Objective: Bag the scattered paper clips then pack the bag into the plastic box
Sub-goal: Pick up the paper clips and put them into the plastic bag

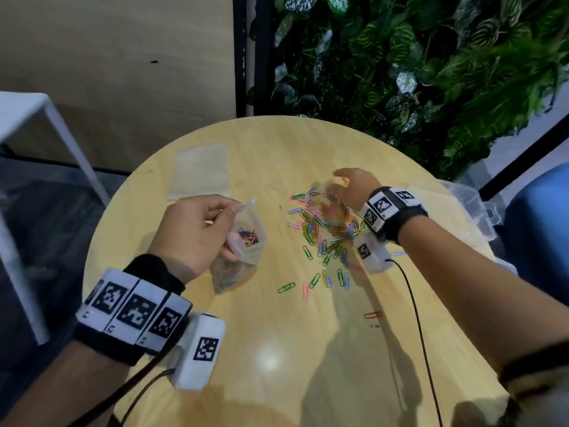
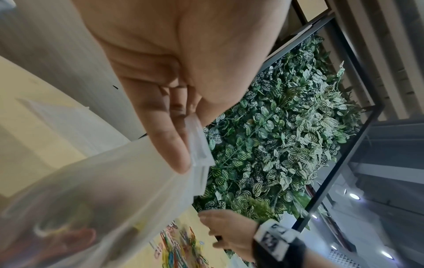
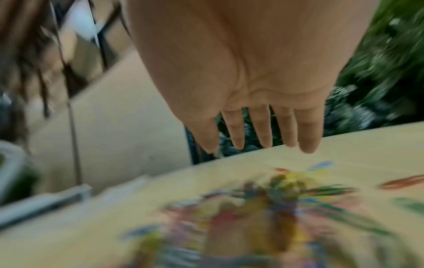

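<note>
The left hand [image 1: 197, 229] pinches the small clear zip bag [image 1: 243, 245] open at 9 o'clock, ready for filling, while the flat-fingered, empty right hand [image 1: 354, 189] hovers over the scattered coloured paper clips [image 1: 320, 229] at centre.

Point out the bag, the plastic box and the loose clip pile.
bag [image 1: 251, 241], head view, on its clear side wall by the clips inside.
plastic box [image 1: 471, 200], head view, on its clear rim.
clip pile [image 1: 317, 223], head view, on the pile's middle.
</note>
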A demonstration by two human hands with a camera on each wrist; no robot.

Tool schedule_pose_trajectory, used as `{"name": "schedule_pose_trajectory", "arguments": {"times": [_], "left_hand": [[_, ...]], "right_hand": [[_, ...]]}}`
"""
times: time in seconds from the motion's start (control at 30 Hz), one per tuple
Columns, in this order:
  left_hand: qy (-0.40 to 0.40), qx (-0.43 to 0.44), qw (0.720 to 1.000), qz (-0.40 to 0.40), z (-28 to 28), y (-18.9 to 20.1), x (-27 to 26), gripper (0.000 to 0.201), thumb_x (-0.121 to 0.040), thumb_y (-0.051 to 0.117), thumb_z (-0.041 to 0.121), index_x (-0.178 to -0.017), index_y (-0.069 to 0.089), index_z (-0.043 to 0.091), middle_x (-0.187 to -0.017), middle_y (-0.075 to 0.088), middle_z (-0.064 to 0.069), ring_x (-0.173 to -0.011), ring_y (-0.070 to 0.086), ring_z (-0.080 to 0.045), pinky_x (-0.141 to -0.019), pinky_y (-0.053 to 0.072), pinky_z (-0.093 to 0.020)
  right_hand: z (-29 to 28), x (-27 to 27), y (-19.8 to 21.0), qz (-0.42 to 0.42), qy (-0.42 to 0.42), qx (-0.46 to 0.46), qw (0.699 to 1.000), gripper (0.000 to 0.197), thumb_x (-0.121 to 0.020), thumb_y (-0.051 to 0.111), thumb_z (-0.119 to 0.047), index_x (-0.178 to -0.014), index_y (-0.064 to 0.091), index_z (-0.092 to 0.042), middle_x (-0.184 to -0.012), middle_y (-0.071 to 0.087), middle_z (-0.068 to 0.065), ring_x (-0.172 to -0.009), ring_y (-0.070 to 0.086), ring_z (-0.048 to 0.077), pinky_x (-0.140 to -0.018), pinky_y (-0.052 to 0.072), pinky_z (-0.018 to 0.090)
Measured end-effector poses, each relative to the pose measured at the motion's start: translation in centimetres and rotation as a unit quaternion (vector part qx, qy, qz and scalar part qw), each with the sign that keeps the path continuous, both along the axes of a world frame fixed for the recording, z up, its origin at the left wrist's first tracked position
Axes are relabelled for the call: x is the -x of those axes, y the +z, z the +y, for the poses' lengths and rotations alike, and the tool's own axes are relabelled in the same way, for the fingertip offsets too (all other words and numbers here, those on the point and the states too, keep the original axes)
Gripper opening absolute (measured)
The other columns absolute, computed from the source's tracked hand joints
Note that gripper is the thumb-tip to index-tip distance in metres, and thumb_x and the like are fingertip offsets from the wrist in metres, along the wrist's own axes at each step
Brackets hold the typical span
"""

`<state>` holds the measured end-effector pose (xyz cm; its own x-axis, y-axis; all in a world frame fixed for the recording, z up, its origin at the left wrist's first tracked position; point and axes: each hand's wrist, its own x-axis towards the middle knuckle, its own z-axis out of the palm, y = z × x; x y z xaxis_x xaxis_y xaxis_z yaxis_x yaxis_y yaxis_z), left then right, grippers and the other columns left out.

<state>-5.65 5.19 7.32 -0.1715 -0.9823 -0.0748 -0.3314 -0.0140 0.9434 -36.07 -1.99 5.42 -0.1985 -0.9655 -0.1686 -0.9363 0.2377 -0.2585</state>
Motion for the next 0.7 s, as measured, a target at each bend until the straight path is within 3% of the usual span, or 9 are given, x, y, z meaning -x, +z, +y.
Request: {"name": "schedule_pose_trajectory", "arguments": {"times": [0.07,0.17,0.3,0.43,0.5,0.6,0.7], "left_hand": [[-0.005,0.005,1.0,-0.003,0.0,0.1,-0.2,0.021,-0.1,0.053,0.018,-0.101,0.074,0.019,-0.063,0.071,-0.006,-0.054,0.072,-0.029,-0.067,0.062,-0.044],[-0.014,0.001,1.0,-0.002,0.1,0.3,-0.3,0.02,-0.1,0.053,0.018,-0.101,0.073,0.018,-0.061,0.07,-0.005,-0.054,0.072,-0.03,-0.067,0.062,-0.049],[-0.029,0.002,1.0,-0.004,0.0,0.3,-0.5,0.02,-0.1,0.053,0.02,-0.102,0.072,0.016,-0.06,0.07,-0.003,-0.055,0.072,-0.03,-0.069,0.062,-0.05],[-0.036,0.006,0.999,-0.005,0.1,0.4,-0.4,0.02,-0.1,0.053,0.021,-0.101,0.072,0.014,-0.059,0.069,-0.004,-0.055,0.072,-0.031,-0.068,0.061,-0.051],[-0.04,0.008,0.999,-0.009,0.2,0.4,-0.5,0.02,-0.1,0.053,0.022,-0.101,0.072,0.015,-0.059,0.07,-0.004,-0.055,0.072,-0.031,-0.068,0.061,-0.051],[-0.045,0.005,0.999,-0.011,0.3,0.4,-0.5,0.02,-0.1,0.054,0.023,-0.102,0.072,0.015,-0.06,0.07,-0.003,-0.056,0.072,-0.031,-0.068,0.061,-0.052],[-0.047,0.004,0.999,-0.014,0.5,0.7,-0.5,0.019,-0.1,0.054,0.021,-0.102,0.072,0.014,-0.061,0.071,-0.005,-0.056,0.072,-0.032,-0.066,0.062,-0.051]], "right_hand": [[-1.6,1.5,-1.9,0.053,-0.038,-0.039,0.997,0.049,-0.099,0.039,-0.036,-0.142,0.039,-0.012,-0.146,0.039,0.016,-0.129,0.042,0.037,-0.103,0.037,0.042],[-2.3,1.5,-3.3,0.087,-0.021,-0.059,0.994,0.044,-0.101,0.033,-0.031,-0.138,0.039,-0.007,-0.144,0.038,0.02,-0.13,0.038,0.041,-0.107,0.033,0.051],[-3.0,-1.0,-3.3,0.069,0.05,-0.065,0.994,0.047,-0.101,0.034,-0.025,-0.145,0.028,-0.009,-0.152,0.026,0.017,-0.131,0.035,0.041,-0.107,0.035,0.049],[-2.3,-4.0,-3.5,0.14,0.195,-0.079,0.967,0.056,-0.094,0.038,-0.055,-0.142,0.038,-0.026,-0.14,0.043,0.014,-0.124,0.046,0.038,-0.104,0.04,0.046],[-1.6,-4.7,-3.7,0.155,0.233,-0.072,0.957,0.047,-0.094,0.045,-0.046,-0.134,0.048,-0.022,-0.127,0.052,0.013,-0.113,0.054,0.037,-0.095,0.046,0.042],[-0.5,-4.9,-3.4,0.143,0.258,-0.033,0.955,0.026,-0.093,0.051,-0.024,-0.11,0.067,-0.015,-0.104,0.062,0.012,-0.096,0.06,0.034,-0.081,0.052,0.041],[0.9,-4.5,-2.6,0.162,0.229,-0.042,0.959,0.021,-0.091,0.057,-0.019,-0.105,0.072,-0.016,-0.101,0.068,0.011,-0.09,0.063,0.032,-0.079,0.055,0.039]]}}
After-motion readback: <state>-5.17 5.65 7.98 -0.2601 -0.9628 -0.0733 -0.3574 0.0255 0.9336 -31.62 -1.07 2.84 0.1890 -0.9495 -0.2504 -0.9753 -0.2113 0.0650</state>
